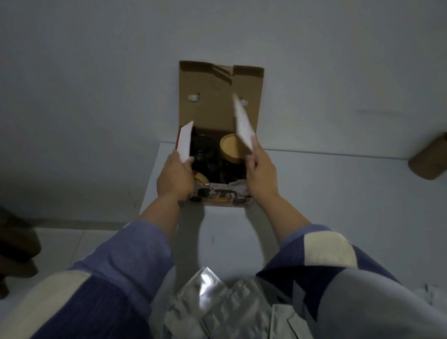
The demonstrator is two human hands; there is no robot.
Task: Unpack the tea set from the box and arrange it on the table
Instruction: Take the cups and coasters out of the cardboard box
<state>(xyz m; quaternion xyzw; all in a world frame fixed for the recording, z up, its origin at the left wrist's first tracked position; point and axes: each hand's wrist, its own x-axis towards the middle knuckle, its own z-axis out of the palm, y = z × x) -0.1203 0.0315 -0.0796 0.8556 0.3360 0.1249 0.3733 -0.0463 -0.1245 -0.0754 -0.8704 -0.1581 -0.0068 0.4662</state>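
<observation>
Head view: left hand (175, 175) and right hand (260, 169) grip the box (219, 103) flaps (185, 141), spread; next, lift the pot (204, 146) between them.

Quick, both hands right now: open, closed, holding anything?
Left hand: closed on the white side flap of the brown cardboard box.
Right hand: closed on the opposite white flap, lifted.

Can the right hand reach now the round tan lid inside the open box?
Probably not at once. The right hand is beside the tan lid and the box is open, but its fingers are holding up a white flap that partly covers the lid.
</observation>
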